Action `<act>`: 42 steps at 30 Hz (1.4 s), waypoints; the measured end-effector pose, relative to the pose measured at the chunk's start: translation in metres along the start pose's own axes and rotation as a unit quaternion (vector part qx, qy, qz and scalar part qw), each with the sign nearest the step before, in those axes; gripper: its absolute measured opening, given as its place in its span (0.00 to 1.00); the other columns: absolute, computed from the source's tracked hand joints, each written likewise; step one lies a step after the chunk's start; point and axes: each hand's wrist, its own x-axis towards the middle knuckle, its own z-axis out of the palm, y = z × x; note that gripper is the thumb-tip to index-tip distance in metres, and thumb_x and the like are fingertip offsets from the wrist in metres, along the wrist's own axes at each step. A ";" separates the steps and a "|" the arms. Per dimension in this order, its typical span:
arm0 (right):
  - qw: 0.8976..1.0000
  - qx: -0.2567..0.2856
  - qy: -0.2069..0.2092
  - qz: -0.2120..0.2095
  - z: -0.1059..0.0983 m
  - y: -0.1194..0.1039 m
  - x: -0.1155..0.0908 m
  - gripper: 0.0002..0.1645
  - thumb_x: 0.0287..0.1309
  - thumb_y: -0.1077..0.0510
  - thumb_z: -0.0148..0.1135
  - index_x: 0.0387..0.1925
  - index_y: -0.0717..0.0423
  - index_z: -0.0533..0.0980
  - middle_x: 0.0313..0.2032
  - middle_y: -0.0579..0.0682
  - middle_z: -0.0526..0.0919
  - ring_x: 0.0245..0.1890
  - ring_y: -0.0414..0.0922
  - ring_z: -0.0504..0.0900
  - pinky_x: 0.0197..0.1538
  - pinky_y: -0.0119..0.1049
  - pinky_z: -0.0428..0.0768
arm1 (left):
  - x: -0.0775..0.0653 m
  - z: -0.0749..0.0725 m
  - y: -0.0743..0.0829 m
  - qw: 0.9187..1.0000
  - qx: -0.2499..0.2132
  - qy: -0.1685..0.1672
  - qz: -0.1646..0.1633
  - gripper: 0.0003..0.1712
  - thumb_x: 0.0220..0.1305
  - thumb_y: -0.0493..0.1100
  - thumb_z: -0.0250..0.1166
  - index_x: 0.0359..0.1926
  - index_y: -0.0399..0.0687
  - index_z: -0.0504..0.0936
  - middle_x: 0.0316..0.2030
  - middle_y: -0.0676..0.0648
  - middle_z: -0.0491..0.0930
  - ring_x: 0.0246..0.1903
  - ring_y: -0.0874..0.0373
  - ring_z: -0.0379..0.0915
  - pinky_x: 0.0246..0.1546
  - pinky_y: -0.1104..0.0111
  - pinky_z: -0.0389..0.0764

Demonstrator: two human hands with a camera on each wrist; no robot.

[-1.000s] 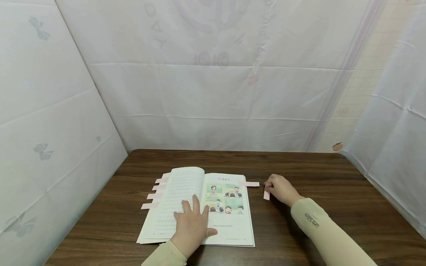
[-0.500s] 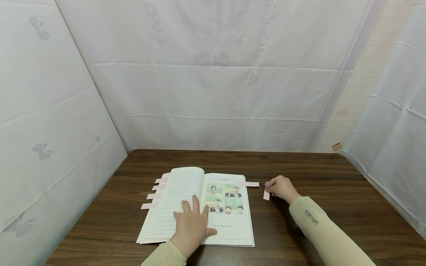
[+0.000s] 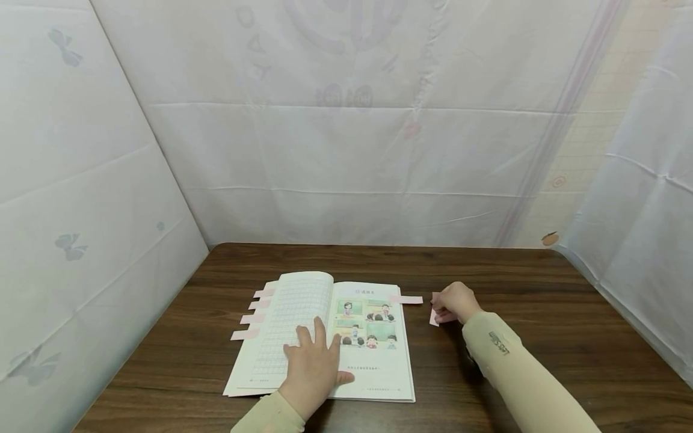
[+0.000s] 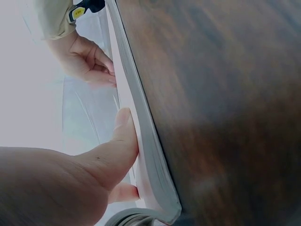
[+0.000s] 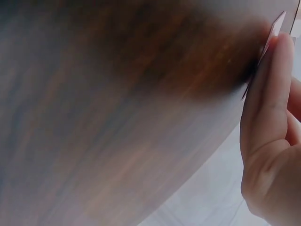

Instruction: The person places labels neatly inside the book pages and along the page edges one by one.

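Note:
An open book [image 3: 373, 376] lies on the table, a gridded page on its left side and a page of coloured pictures on its right. My left hand [image 3: 311, 367] rests across the lower middle of it with fingers spread; the left wrist view shows its thumb [image 4: 123, 134] along the page. Right of the book, my right hand [image 3: 456, 302] has curled fingers on a small pink sticky note strip [image 3: 435, 319] on the table. In the right wrist view a finger and thumb pinch at this pink strip [image 5: 278, 24], whose lower part is hidden.
One pink sticky tab [image 3: 411, 299] sticks out from the right page's upper edge. Several more pink tabs [image 3: 245, 334] jut from the left side of the book. The brown wooden table [image 3: 178, 361] is bordered by pale cloth [image 3: 346, 156] at the back and sides.
My right hand has shifted slightly left and turned over the pink sticky note strip, showing more of its top end. The left hand and the book stay in place.

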 end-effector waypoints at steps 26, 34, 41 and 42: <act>0.988 0.151 -0.035 0.026 -0.001 0.004 -0.005 0.04 0.58 0.76 0.56 0.36 0.77 0.73 0.18 0.52 0.78 0.18 0.41 0.81 0.28 0.32 0.84 | 0.000 -0.002 0.000 1.000 -0.002 -0.015 -0.002 0.45 0.46 0.82 0.55 0.53 0.59 0.86 0.58 0.34 0.78 0.48 0.34 0.76 0.29 0.47 0.84; 0.982 0.181 -0.050 0.035 -0.006 0.005 -0.004 0.08 0.60 0.77 0.55 0.41 0.81 0.73 0.20 0.53 0.81 0.22 0.41 0.83 0.33 0.33 0.86 | 0.000 -0.004 -0.001 1.000 0.000 -0.014 -0.001 0.45 0.47 0.82 0.54 0.53 0.59 0.86 0.58 0.34 0.77 0.48 0.33 0.76 0.29 0.47 0.84; 0.980 0.188 -0.044 0.041 -0.007 0.005 -0.003 0.09 0.61 0.77 0.55 0.43 0.82 0.73 0.22 0.53 0.81 0.22 0.40 0.84 0.33 0.32 0.85 | 0.001 -0.004 -0.001 1.000 -0.001 -0.012 -0.002 0.45 0.47 0.82 0.54 0.53 0.59 0.86 0.58 0.34 0.77 0.48 0.34 0.75 0.29 0.47 0.84; 0.980 0.187 -0.045 0.041 -0.007 0.005 -0.003 0.09 0.61 0.76 0.55 0.43 0.81 0.73 0.22 0.52 0.82 0.22 0.40 0.84 0.33 0.32 0.85 | 0.001 -0.004 -0.001 1.000 -0.001 -0.014 -0.003 0.45 0.47 0.82 0.54 0.54 0.59 0.86 0.58 0.34 0.77 0.49 0.33 0.75 0.29 0.46 0.84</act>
